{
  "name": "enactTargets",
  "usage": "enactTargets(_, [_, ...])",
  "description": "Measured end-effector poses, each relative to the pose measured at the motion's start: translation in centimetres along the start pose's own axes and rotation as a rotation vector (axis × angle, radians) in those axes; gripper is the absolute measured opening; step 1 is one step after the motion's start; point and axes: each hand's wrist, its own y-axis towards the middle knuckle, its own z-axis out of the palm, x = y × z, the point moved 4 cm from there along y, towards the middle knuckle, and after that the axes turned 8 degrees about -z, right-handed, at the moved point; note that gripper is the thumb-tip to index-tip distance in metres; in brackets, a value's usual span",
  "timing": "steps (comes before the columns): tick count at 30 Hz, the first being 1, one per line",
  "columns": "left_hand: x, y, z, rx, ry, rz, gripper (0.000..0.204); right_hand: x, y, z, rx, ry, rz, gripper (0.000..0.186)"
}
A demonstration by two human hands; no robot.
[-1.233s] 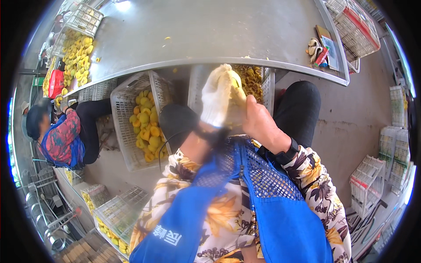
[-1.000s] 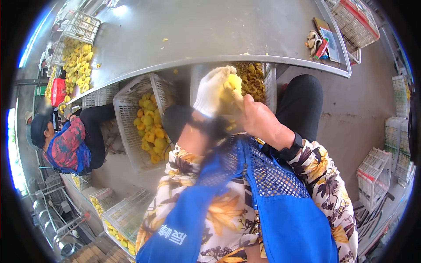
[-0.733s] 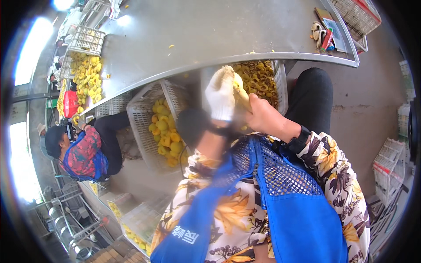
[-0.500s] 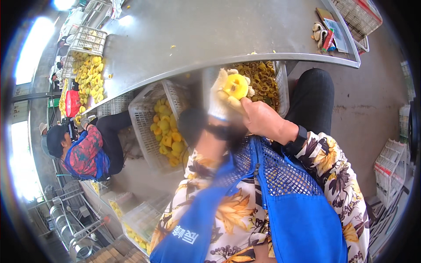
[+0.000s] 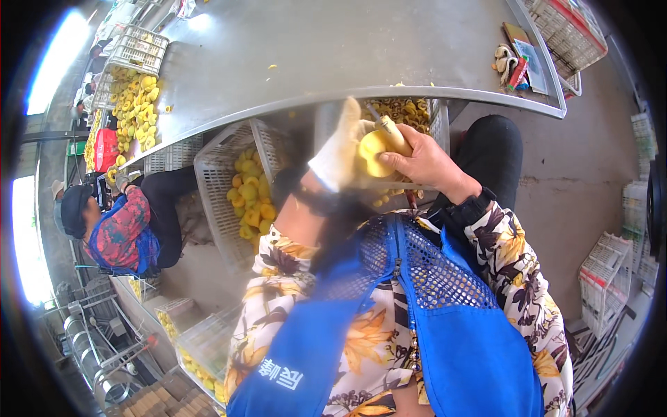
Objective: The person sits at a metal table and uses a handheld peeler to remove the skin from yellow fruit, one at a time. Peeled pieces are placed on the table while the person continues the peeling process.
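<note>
My left hand [image 5: 338, 149], in a whitish glove, is raised below the table edge and smeared by motion. Against its palm side sits a yellow peach [image 5: 375, 151], held between both hands. My bare right hand [image 5: 432, 165] is wrapped round the pale, thick handle [image 5: 396, 135] of a small hand tool, its thumb pressing on the fruit. A thin metal shaft [image 5: 372, 111] points up from the handle; its tip is hard to make out. Beneath my hands stands a crate of brownish-yellow peach scraps [image 5: 410, 111], partly covered by them.
A metal table [image 5: 333, 48] spans the front, with a glove [image 5: 503, 59] and small items at its right corner. Left of my knees is a white crate [image 5: 217, 184] of yellow peaches [image 5: 251, 201]. A co-worker [image 5: 121, 226] sits farther left. White crates [image 5: 606, 278] stand right.
My left hand has turned, its fingers pointing more upward, and the peach has tilted with it. The tool handle in my right hand now shows above the fruit.
</note>
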Motion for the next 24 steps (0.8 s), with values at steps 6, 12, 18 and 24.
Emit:
enactTargets(6, [1.1, -0.1, -0.2, -0.369, 0.082, 0.74, 0.039, -1.4, -0.1, 2.9, -0.397, 0.574, 0.411, 0.018])
enactTargets(12, [2.2, 1.1, -3.6, -0.506, -0.326, 0.481, 0.039, -1.5, -0.9, 2.3, -0.224, 0.02, 0.389, 0.033])
enactTargets(18, [2.3, 1.7, -4.4, -0.197, -0.086, 0.545, 0.033, -0.1, -1.5, 1.5, -0.043, -0.514, 0.076, 0.025])
enactTargets(24, [2.6, 0.7, -3.1, -0.489, -0.164, 0.421, 0.033, 1.3, -1.9, 1.9, 0.049, -0.522, 0.091, 0.019])
